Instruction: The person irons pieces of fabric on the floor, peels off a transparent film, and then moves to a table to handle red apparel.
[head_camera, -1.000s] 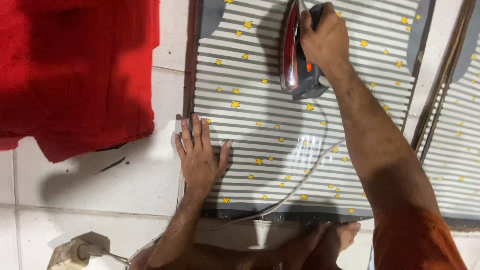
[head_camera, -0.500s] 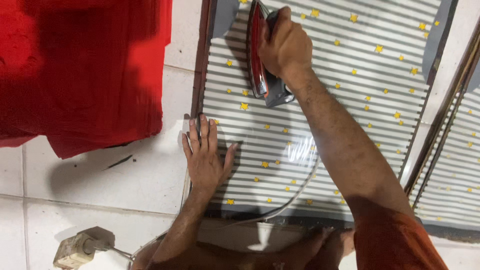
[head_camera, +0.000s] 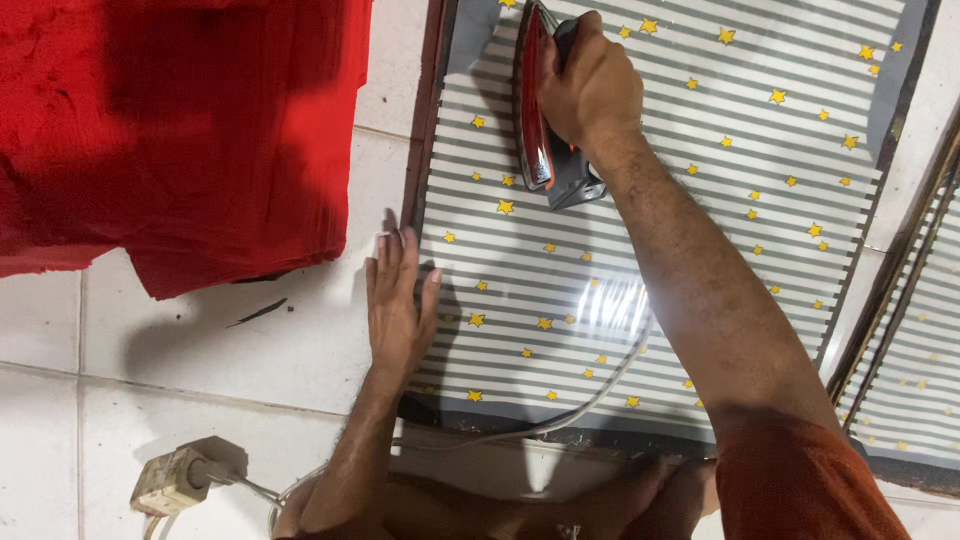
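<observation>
I have one view only, from the camera on the person's head, so nothing is shared with a second view. It looks almost straight down at the floor (head_camera: 250, 400), close in. The left hand (head_camera: 398, 300) sits a little left of the frame's centre; the right hand (head_camera: 590, 85) is beyond it, near the top edge. Both forearms enter from the bottom edge, nearest the lens.

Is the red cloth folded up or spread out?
Spread out. The red cloth lies flat and open on the white tiled floor, its edges in view, beside the striped sheet.
</observation>
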